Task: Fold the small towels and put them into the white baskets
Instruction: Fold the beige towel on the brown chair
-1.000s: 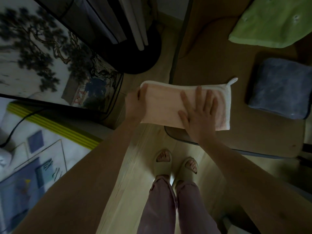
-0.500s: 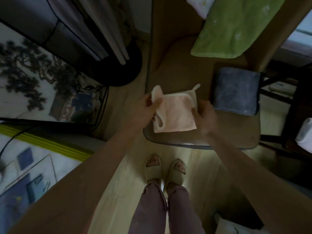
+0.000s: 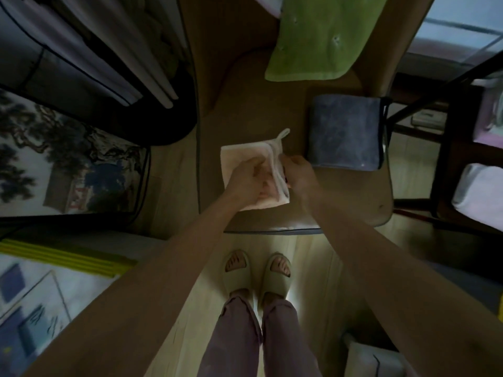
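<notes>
Both hands, left hand (image 3: 245,178) and right hand (image 3: 298,174), press the folded pink towel (image 3: 239,156).

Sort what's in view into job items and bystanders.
Job: pink towel under left hand and right hand; folded blue towel; green towel.
Bystanders: slippers; painted panel.

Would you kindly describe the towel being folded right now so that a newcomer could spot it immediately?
Find the brown chair seat directly ahead of the person's slippered feet. Three towels sit on it; the pink towel lies nearest the front left, under the left hand and right hand. Unlike the folded blue towel beside it and the green towel beyond, it is pale pink with a white hanging loop.
</notes>
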A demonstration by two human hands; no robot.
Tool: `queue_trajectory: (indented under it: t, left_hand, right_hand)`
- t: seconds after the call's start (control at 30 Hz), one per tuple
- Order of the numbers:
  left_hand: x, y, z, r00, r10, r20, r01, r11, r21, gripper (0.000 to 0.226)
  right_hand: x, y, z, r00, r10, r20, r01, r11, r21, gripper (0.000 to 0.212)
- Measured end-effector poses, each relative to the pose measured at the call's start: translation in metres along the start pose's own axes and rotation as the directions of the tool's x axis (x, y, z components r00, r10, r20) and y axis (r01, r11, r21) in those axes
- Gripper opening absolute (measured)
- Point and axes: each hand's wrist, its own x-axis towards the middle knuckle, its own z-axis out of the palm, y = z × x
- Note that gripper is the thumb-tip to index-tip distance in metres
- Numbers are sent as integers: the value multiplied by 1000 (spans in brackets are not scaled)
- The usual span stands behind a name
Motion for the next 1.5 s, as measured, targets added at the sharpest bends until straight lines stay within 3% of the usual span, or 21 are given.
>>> queue_trajectory:
  t: [0.03, 0.1, 0.17, 0.2, 0.27, 0.37, 0.5, 0.63, 0.7, 0.77, 0.83, 0.9, 1.0, 1.07, 1.17, 1.33, 1.43, 1.5]
  left_hand:
    - [-1, -2, -3, 1000, 19, 6, -19, 1000, 4, 30]
    - [-2, -11, -17, 974, 182, -138, -156, 971, 179, 25]
    - [0, -27, -37, 868, 367, -336, -255, 908, 333, 29]
    - [3, -35, -49, 847, 383, -368, -263, 904, 336, 33]
    - [10, -47, -66, 909, 297, -293, -214, 934, 286, 38]
    - [19, -51, -82, 978, 200, -49, -176, 935, 309, 27]
    - [20, -41, -91, 981, 189, 51, -195, 947, 253, 9]
    - [19, -41, -89, 955, 187, 228, -252, 920, 301, 12]
    - [19, -40, -89, 948, 198, 248, -283, 881, 378, 20]
    - [24, -35, -93, 956, 239, 170, -292, 841, 456, 20]
    - [29, -24, -94, 957, 282, 68, -271, 784, 559, 18]
    - [32, -16, -90, 952, 307, -1, -251, 778, 576, 21]
    - [24, -10, -80, 938, 329, -105, -259, 872, 416, 35]
    - [8, -17, -74, 889, 403, -216, -299, 870, 392, 34]
    - [-12, -35, -57, 827, 531, -185, -393, 781, 484, 34]
    - [-8, -64, -33, 872, 478, 103, -390, 553, 737, 55]
    - [-3, -74, -37, 844, 489, 218, -448, 423, 788, 73]
    - [-3, -75, -42, 807, 521, 277, -494, 340, 800, 72]
  right_hand:
    - [-1, 0, 2, 1000, -20, -11, 19, 998, -66, 41]
    - [-4, 0, 8, 997, -54, -53, 43, 982, -183, 57]
    - [-5, -1, 13, 993, -79, -88, 53, 962, -269, 66]
    - [-4, 0, 15, 990, -88, -106, 53, 952, -302, 66]
    - [1, 1, 19, 982, -118, -147, 61, 936, -346, 58]
    - [9, 0, 25, 963, -205, -177, 122, 912, -392, 31]
    - [12, 5, 22, 932, -346, -105, 277, 871, -405, 26]
    - [12, 14, 14, 901, -431, -38, 362, 799, -480, 32]
    - [10, 16, 11, 867, -497, 28, 427, 713, -556, 30]
    - [10, 18, 7, 817, -573, 71, 484, 613, -625, 27]
    - [10, 18, 5, 790, -611, 45, 486, 580, -654, 28]
    - [11, 14, 6, 803, -595, -25, 450, 635, -627, 32]
    - [18, 5, 5, 847, -506, -165, 350, 763, -544, 35]
    - [23, 1, 4, 864, -442, -239, 292, 829, -476, 33]
    - [26, 0, 5, 867, -419, -269, 280, 857, -433, 31]
    - [25, 10, 14, 874, -419, -246, 291, 858, -424, 33]
    - [29, 15, 15, 865, -434, -254, 291, 844, -450, 34]
    - [30, 17, 14, 860, -442, -255, 298, 840, -453, 32]
